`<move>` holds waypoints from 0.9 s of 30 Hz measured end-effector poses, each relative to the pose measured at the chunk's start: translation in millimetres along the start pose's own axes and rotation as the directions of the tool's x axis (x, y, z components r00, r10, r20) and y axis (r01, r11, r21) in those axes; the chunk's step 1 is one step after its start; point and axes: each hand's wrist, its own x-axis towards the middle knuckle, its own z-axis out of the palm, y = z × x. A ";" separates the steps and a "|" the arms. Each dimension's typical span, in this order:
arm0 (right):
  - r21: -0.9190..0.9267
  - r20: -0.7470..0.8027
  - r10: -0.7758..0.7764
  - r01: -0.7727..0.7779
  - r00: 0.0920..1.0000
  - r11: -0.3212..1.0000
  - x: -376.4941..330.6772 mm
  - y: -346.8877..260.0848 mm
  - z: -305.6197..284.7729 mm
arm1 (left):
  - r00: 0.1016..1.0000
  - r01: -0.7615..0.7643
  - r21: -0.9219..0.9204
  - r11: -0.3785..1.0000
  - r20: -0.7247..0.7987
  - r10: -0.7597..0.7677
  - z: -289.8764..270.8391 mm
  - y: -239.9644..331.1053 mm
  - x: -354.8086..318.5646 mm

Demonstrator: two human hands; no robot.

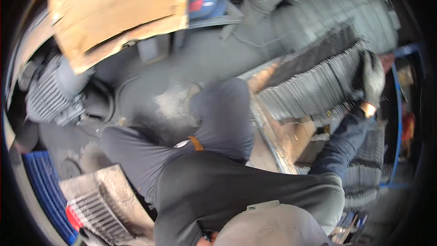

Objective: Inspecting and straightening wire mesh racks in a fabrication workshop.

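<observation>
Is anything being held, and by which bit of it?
The right hand is at the right end of the row of thin grey plates, but whether it grips can't be told. The left hand is mostly cut off: can't tell.

Twos and ones around me

I count my right hand (373,76), at right, and my left hand (93,238), lower left: two hands. An upper plate stack (314,84) and a lower plate stack (362,180), right: two. One each: slatted panel (98,214), lower left; cardboard piece (118,13), upper left.
</observation>
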 end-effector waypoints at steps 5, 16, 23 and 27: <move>-0.341 -0.016 -0.013 0.006 1.000 0.940 -40.4 207.2 -72.7 | 0.955 -0.288 0.003 0.958 0.075 0.287 42.0 204.4 -3.0; -0.081 -0.027 0.026 -0.028 0.999 0.996 -6.8 44.7 -69.0 | 0.849 -0.516 0.113 0.849 -0.061 0.524 -12.1 278.2 -39.0; -0.100 -0.127 0.032 -0.045 0.991 0.994 -16.1 30.4 -72.0 | 0.591 -0.740 0.187 0.646 -0.276 0.758 9.2 342.9 -49.1; -0.152 -0.127 0.091 -0.110 0.988 0.982 -35.4 61.1 -83.8 | 0.453 -0.865 0.076 0.497 -0.309 0.836 6.6 431.6 -57.5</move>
